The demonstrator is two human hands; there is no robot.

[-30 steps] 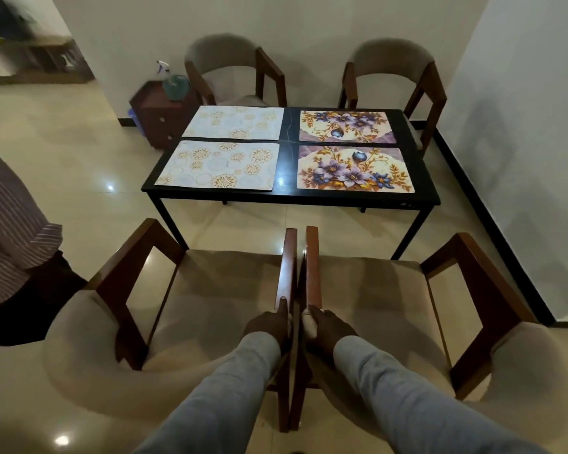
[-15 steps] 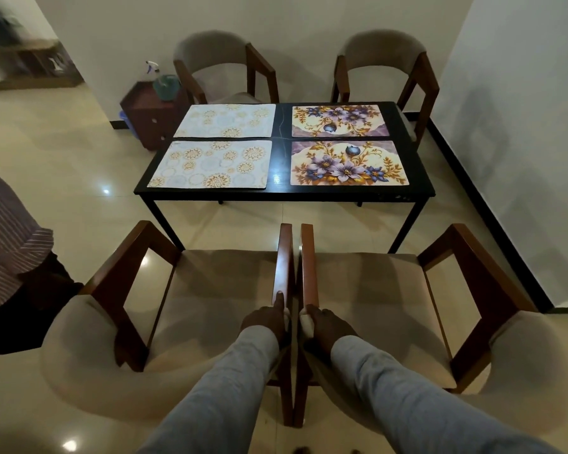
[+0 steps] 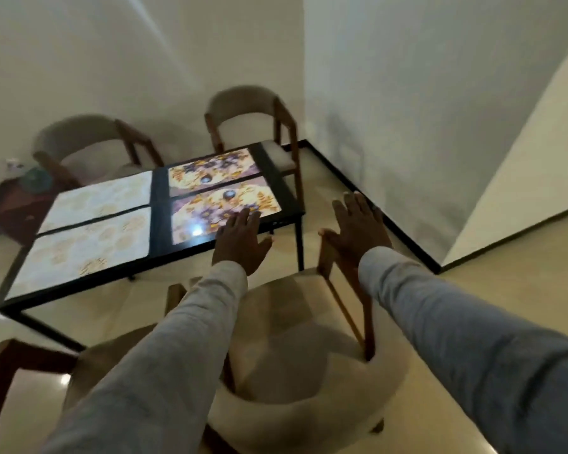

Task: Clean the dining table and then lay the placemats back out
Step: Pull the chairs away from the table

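Head view: hands (image 3: 240, 244) off chairs (image 3: 309, 339) now.

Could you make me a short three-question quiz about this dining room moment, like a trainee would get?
1. How many placemats lie on the black table?
2. True or false: the left hand is gripping a cloth.
3. Which pair of mats lies nearer the right hand: (a) pale patterned, (b) purple floral?

Key:
1. Four: two pale mats and two floral mats.
2. False; both hands are open and empty.
3. b
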